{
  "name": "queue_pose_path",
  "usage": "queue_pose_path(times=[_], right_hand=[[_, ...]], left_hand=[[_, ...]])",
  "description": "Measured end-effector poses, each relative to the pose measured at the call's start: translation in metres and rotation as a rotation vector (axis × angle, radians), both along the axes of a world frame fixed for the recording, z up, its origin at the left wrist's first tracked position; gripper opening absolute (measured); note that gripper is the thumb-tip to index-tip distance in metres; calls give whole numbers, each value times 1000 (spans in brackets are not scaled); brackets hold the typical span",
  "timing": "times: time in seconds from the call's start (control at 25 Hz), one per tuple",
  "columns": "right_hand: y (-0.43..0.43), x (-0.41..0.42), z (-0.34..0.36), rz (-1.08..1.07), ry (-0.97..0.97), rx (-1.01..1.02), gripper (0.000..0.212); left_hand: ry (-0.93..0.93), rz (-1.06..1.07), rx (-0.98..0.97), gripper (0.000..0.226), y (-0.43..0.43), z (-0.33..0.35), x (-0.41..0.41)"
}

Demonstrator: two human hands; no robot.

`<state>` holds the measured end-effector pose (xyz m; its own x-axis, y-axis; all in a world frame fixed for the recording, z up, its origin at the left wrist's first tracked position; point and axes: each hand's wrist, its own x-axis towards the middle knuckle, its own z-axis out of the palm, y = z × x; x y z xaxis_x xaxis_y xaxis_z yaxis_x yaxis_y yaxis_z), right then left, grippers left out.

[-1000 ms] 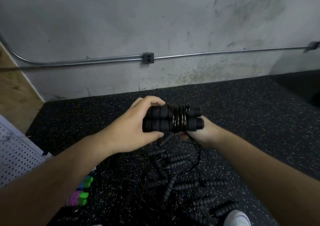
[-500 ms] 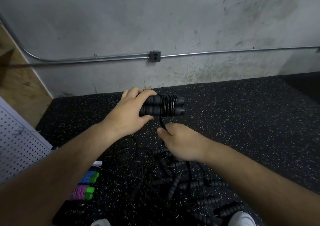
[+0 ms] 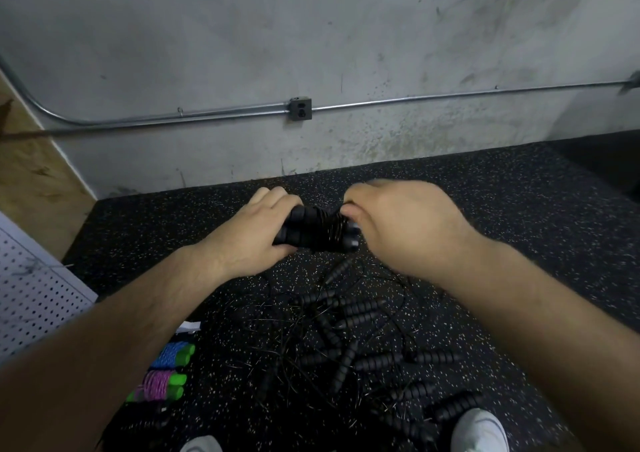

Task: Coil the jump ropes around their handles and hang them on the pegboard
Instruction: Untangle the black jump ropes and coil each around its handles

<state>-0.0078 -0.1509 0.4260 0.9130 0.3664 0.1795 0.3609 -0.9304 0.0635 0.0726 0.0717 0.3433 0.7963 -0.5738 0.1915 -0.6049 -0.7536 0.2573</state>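
Fingers [image 3: 273, 193] of the left hand [image 3: 252, 233] curl round two black foam handles [image 3: 298, 233], held side by side at the centre of the frame, above the speckled floor. The right hand [image 3: 401, 223] pinches the cord [image 3: 329, 229] wound round them; its fingertips are mostly hidden. The wrapping looks nearly finished. Next, the loose end likely needs tucking in before the bundle goes to the white pegboard [image 3: 34, 295] at the left edge. The cord is thin, black, glossy and tightly coiled.
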Motion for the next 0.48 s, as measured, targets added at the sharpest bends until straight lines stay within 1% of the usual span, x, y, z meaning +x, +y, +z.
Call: queue_pose_path(times=[0.04, 0.12, 0.24, 0.32, 0.4, 0.44, 0.48], right_hand=[[-9, 9, -3, 6, -33, 17, 30], [-29, 24, -8, 24, -37, 99, 30], [-50, 39, -25, -3, 70, 261, 21], [-57, 49, -38, -61, 203, 501, 19], [-60, 52, -49, -43, 358, 818, 20], [-58, 49, -58, -27, 464, 964, 17], [-53, 44, -68, -45, 579, 1025, 15]], left_hand=[[33, -54, 9, 54, -2, 1, -4], [121, -171, 23, 53, -8, 2, -16], [182, -302, -54, 52, -23, 9, -40], [203, -324, -112, 56, -28, 18, -52], [242, -303, -180, 59, -27, 26, -58], [229, -274, -228, 59, -26, 28, -58], [184, -228, -282, 59, -25, 29, -57]])
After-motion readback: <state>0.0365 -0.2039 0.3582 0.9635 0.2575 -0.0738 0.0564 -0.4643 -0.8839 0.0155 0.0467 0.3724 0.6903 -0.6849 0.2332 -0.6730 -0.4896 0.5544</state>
